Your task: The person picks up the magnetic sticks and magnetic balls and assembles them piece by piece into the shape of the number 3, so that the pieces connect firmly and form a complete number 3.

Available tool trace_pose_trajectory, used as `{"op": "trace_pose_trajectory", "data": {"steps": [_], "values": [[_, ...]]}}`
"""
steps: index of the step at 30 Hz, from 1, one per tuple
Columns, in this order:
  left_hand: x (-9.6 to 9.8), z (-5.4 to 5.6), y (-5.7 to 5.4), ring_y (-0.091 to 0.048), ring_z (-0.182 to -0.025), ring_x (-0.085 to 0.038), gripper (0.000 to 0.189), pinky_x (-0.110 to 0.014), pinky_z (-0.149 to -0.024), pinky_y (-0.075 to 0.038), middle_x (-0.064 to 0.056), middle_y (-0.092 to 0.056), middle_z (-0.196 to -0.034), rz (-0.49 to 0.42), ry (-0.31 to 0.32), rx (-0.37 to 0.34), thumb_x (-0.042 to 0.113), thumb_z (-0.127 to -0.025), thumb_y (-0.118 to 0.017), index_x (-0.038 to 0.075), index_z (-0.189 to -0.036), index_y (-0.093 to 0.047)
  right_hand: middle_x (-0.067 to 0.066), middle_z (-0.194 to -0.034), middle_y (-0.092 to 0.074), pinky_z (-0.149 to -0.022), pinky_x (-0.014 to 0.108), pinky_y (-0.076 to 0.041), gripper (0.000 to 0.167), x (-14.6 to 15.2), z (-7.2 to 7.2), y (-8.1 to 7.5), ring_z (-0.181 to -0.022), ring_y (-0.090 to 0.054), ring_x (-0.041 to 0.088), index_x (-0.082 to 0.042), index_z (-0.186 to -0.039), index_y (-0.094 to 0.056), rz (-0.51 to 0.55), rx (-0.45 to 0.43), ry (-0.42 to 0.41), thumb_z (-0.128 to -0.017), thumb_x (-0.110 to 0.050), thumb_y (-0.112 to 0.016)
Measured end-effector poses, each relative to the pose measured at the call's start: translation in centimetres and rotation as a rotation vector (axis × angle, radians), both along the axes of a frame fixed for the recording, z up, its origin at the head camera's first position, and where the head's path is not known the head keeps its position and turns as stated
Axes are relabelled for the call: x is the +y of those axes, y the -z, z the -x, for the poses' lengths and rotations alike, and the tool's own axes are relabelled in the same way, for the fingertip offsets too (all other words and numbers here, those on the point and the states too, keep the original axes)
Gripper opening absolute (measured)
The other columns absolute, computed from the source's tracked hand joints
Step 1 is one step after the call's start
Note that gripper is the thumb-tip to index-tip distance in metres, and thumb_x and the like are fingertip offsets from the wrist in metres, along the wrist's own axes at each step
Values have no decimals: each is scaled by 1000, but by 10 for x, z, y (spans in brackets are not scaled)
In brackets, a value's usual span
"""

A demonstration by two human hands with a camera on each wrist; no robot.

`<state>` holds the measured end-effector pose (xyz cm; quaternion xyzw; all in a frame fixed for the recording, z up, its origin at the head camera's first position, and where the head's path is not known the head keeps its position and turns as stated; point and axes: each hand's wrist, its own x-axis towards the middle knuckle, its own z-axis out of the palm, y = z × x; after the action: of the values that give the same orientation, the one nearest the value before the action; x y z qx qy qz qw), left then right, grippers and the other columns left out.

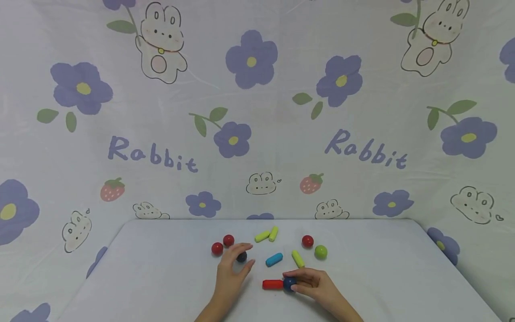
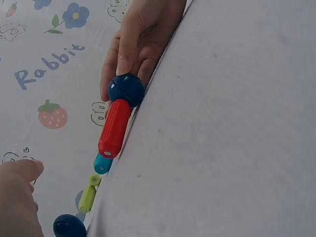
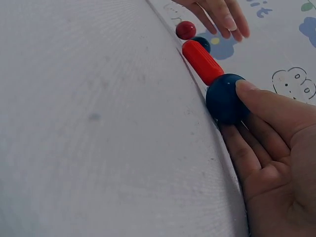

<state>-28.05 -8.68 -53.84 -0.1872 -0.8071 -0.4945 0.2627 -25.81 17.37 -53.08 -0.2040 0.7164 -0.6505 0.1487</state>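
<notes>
My right hand (image 1: 318, 288) pinches a dark blue ball (image 1: 288, 284) between thumb and fingers at the front of the table. A red rod (image 1: 272, 284) points left from that ball, its end touching it; its free end shows a small silvery spot in the left wrist view. Farther left, my left hand (image 1: 230, 273) reaches over the table with thumb and fingers spread around another dark blue ball (image 1: 242, 257). In the left wrist view this second ball (image 2: 69, 225) lies below the thumb, with a gap between them.
Two red balls (image 1: 217, 249) sit just beyond my left hand. A blue rod (image 1: 274, 259) and a yellow-green rod (image 1: 297, 258) lie mid-table, with two more yellow-green rods (image 1: 263, 236) behind. Right of these are a red ball (image 1: 307, 241) and a green ball (image 1: 320, 252). A patterned cloth hangs behind.
</notes>
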Motion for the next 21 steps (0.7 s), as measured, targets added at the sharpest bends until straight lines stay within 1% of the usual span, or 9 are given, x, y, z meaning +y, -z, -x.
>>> {"op": "trace_pose_trajectory", "data": {"steps": [3,6,10,13,16,21], "values": [[-1,1,0,-41,-114,-10,51,-36,-94,-34,6,-50,-121,3,-61,-23,13,-75,-73,26,-120,-54,15,-117,-55,-86,26,-41,37,-1,-5,-8,-108,-52,23,0,-117,-55,-8,4,-3,-82,-7,-64],[-3,1,2,-39,-117,-11,55,-37,-96,-32,2,-49,-124,5,-97,-58,10,-74,-73,25,-123,-53,15,-117,-55,-86,26,-41,37,-1,-7,-11,-108,-52,23,0,-117,-55,-12,9,-6,-82,-7,-64],[-2,1,4,-39,-118,-12,55,-35,-96,-32,3,-48,-125,-2,-140,-151,8,-74,-73,23,-123,-52,13,-117,-56,-86,26,-41,37,1,-2,2,-108,-52,22,-3,-117,-56,-10,10,-1,-81,-9,-65],[-2,-1,4,-40,-118,-13,57,-33,-94,-34,3,-47,-125,-19,-159,-240,6,-75,-72,21,-124,-50,11,-117,-56,-86,26,-41,38,2,2,12,-108,-52,21,-5,-117,-57,-13,12,9,-81,-11,-66],[-2,-1,6,-41,-117,-13,58,-30,-91,-36,2,-47,-125,-33,-154,-294,4,-75,-71,18,-126,-47,10,-117,-56,-86,25,-40,38,1,1,12,-108,-52,20,-6,-117,-57,-14,14,18,-81,-12,-66],[-1,-1,7,-44,-114,-14,54,-28,-88,-40,-2,-48,-121,-39,-143,-315,3,-75,-71,10,-124,-48,10,-116,-57,-86,25,-41,38,1,-1,11,-108,-52,21,-6,-117,-57,-1,-3,29,-81,-12,-66]]}}
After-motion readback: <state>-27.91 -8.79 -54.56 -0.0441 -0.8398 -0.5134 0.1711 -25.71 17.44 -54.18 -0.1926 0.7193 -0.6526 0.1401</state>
